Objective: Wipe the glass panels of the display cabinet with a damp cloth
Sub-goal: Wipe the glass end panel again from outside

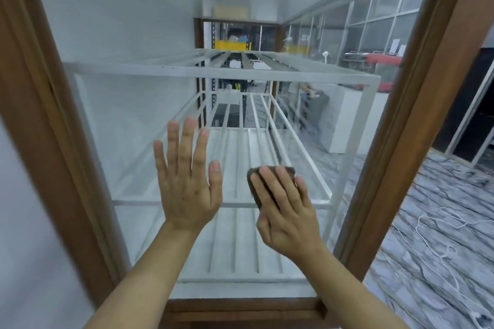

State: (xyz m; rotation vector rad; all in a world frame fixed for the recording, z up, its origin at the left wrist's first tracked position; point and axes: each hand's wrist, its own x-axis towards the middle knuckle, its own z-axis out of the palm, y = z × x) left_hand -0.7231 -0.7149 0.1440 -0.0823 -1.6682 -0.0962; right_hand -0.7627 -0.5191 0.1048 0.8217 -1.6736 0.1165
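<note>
Front glass panel (128,115) of the display cabinet fills the view, with the wooden frame (53,141) at 9 and 3 o'clock. Left hand (187,189) at 7 o'clock: flat on the glass, fingers spread, holds nothing, looks like bracing. Right hand (286,216) at 5 o'clock: fingers laid fairly straight over a brown cloth (254,187), pressing it to the pane, not bunching it. The cloth sits low-centre on the panel, just right of the left hand. White wire rack (213,71) is inside, behind the glass.

Progress: mid-wipe on the front panel, my guess. Haze shows toward 12 o'clock, so the upper part likely needs passes; can't tell which areas are already wiped. The side panel (334,61) at 2 o'clock looks streaky, probably not done.
</note>
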